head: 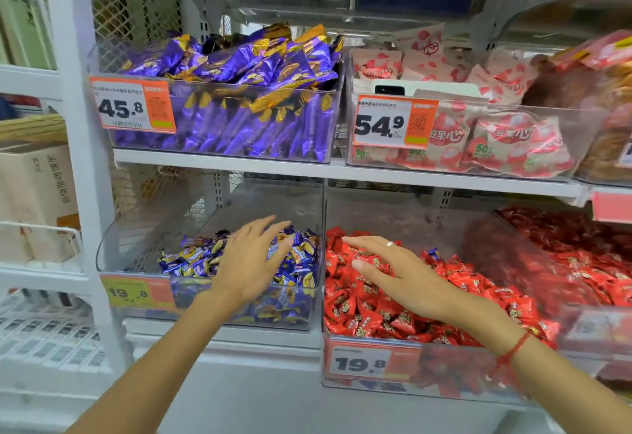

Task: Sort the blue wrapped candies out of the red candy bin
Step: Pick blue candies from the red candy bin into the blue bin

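Observation:
A clear bin of red wrapped candies [369,317] sits on the lower shelf at centre right. One blue wrapped candy [433,254] lies on top of the red pile, just right of my right hand. My right hand [396,276] hovers flat over the red candies with fingers stretched out and holds nothing. Left of that bin stands a clear bin of blue wrapped candies [191,259]. My left hand [253,259] is spread open over the blue candies, fingers pointing up and right, with nothing in it.
The upper shelf holds a bin of purple packets [239,115] and a bin of pink-and-white packets [506,146]. Another bin of dark red candies [581,256] stands at the far right. Orange price tags [359,362] hang on the bin fronts. White shelf posts [78,146] stand at left.

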`<action>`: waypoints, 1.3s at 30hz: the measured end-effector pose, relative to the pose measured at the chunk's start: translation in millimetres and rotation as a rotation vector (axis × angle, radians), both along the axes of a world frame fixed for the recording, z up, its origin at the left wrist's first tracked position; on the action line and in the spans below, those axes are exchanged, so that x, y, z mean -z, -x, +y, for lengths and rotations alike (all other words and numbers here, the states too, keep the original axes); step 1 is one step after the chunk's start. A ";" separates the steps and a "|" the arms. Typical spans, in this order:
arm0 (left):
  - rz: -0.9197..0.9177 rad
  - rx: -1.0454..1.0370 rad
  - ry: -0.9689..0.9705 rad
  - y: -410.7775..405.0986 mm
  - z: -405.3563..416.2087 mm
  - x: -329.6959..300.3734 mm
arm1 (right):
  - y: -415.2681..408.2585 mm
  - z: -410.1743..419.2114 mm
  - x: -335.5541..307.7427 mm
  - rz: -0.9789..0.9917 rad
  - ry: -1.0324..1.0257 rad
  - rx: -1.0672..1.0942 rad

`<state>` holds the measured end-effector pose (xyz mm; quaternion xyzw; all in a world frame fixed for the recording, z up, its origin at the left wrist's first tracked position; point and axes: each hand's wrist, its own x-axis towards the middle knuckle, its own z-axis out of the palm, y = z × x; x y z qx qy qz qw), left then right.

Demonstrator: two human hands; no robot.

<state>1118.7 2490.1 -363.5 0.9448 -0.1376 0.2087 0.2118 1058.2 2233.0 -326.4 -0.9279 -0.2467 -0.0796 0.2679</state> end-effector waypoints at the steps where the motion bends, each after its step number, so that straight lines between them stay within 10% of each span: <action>1: -0.092 0.062 0.063 11.7 -5.2 -5.0 | 6.2 -13.3 -0.4 -0.013 0.016 0.019; 6: -0.381 0.265 0.140 62.7 -59.9 -48.7 | 41.6 -89.1 1.5 -0.052 0.100 0.165; 13: 0.411 0.931 -0.281 49.4 -161.1 -55.1 | 63.2 -168.9 -0.9 -0.114 0.129 0.291; 17: 0.376 0.822 -0.664 23.4 -191.7 -21.0 | 66.6 -184.9 5.6 -0.311 0.217 0.390; 30: -0.023 0.191 -0.590 -28.6 -210.8 -21.0 | 70.4 -196.8 42.9 -0.366 0.126 0.412; 35: 0.104 0.837 -0.367 24.0 -229.2 -36.5 | 66.2 -187.6 50.4 -0.437 -0.251 0.535; 39: 0.213 1.158 -0.596 38.1 -261.3 -16.2 | 66.4 -188.5 57.7 -0.302 -0.380 0.622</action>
